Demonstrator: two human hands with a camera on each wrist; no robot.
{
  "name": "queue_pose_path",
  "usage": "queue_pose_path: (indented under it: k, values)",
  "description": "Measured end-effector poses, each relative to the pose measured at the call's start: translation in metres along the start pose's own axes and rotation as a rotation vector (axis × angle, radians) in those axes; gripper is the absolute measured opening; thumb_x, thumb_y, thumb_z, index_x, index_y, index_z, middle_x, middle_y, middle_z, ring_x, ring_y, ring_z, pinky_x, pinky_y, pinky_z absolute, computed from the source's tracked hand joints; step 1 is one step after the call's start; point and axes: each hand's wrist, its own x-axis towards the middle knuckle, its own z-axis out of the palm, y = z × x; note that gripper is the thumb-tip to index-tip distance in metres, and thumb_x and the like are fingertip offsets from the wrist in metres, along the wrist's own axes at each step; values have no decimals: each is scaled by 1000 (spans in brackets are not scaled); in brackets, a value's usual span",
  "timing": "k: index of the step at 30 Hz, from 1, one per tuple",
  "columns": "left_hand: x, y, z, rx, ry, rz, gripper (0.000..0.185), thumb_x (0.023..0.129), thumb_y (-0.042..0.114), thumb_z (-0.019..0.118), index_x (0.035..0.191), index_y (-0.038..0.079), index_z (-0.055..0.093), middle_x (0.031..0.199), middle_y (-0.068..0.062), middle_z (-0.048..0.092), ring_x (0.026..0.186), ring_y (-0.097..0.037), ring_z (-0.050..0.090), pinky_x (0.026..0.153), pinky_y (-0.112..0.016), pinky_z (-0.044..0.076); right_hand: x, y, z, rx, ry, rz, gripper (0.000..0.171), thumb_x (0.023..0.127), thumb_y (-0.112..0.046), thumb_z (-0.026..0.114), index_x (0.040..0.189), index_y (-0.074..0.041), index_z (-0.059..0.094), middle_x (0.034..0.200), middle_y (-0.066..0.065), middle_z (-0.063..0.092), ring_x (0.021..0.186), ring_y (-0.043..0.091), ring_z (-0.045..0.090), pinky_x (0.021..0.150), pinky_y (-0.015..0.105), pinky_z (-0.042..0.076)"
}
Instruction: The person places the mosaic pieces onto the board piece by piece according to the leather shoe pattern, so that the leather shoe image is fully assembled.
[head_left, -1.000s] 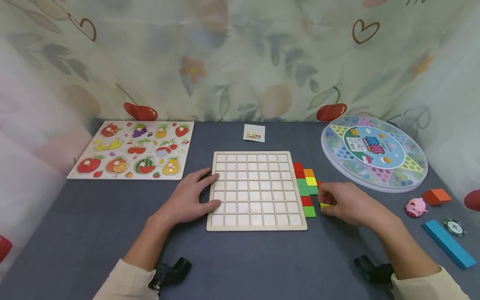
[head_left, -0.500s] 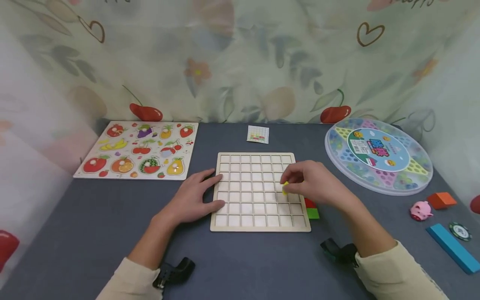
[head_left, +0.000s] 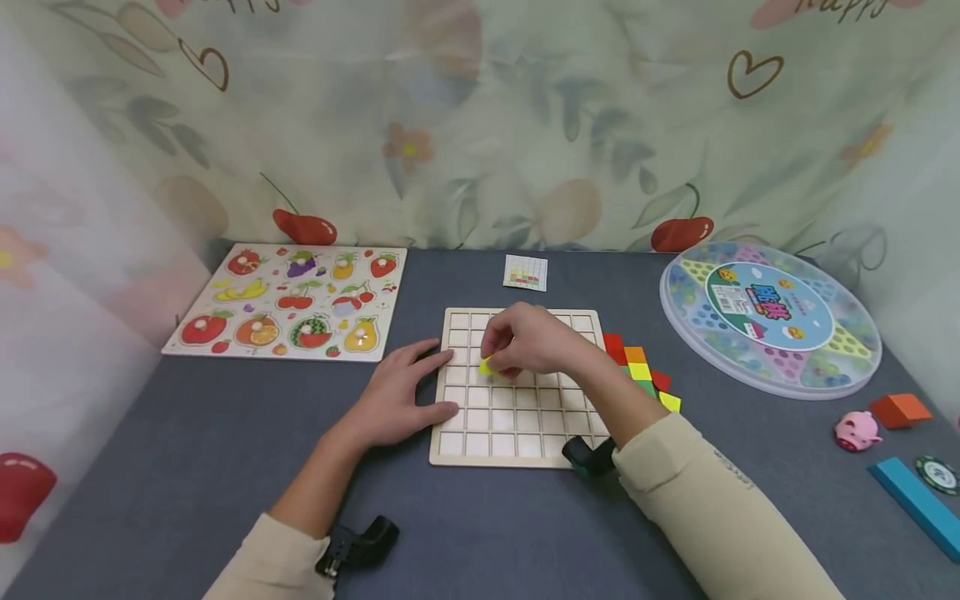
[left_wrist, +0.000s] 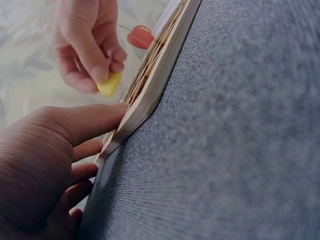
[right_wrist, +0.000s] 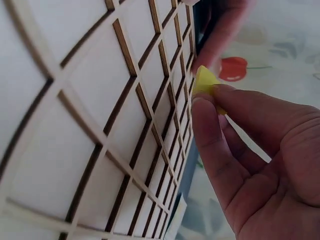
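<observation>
A wooden grid board [head_left: 502, 421] with square white cells lies flat on the dark tablecloth. My right hand [head_left: 528, 337] pinches a yellow square tile [right_wrist: 206, 82] between thumb and finger, just over the left part of the board. In the left wrist view the yellow tile [left_wrist: 109, 85] shows at the fingertips, tilted. My left hand [head_left: 397, 392] lies at the board's left edge with fingers extended, its thumb and fingertips on the rim. Loose red, orange, yellow and green tiles [head_left: 637, 371] sit along the board's right side, partly hidden by my right forearm.
Behind the board lies a small printed pattern card [head_left: 525, 272]. A fruit puzzle board [head_left: 292, 304] is at the back left, a round game box [head_left: 772, 317] at the back right. Farther right are a pink pig [head_left: 857, 431], an orange block [head_left: 900, 410], a blue block [head_left: 915, 504] and a chip [head_left: 937, 473].
My right hand has carried the yellow tile from the pile at the right leftward across the board. My left hand has stayed at the board's left edge. The head view has shifted slightly.
</observation>
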Motion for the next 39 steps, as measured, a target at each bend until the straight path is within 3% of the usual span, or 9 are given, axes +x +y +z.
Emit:
queue_pose_path:
  k: [12,21,27,33,39]
  values:
    - [-1,3,1,-6,-8,0,72,91,40,75,155,14,51,164,-14,37,153,-39,30,120,-66,25,20,-4,8,-104,-101,-7,9,91,-2,73,89,-8,79,81,2,73,65,13,64,65,25,54]
    - [1,6,1,0,-8,2,72,91,39,75,154,14,51,164,-15,37,152,-39,30,120,-66,24,20,5,6,-70,-93,-3,11,92,-1,72,90,-8,80,80,1,73,64,13,60,63,25,51]
    - [3,8,-3,46,-38,-17,72,92,42,73,155,14,50,164,-14,37,152,-39,31,119,-66,26,18,6,8,-110,-70,-6,15,91,-1,70,92,-11,82,83,2,71,69,14,58,65,25,48]
    - [2,13,-10,147,-84,-68,74,93,44,72,157,17,47,164,-14,38,151,-40,31,119,-67,24,5,6,6,-213,-39,-82,23,87,-5,71,104,-17,81,101,3,72,94,19,64,83,33,52]
    - [2,20,-16,198,-105,-84,72,93,45,73,155,18,50,163,-13,41,149,-40,34,117,-68,26,-42,22,-15,-158,21,-87,21,93,-9,68,110,-15,80,108,3,73,98,21,70,87,37,56]
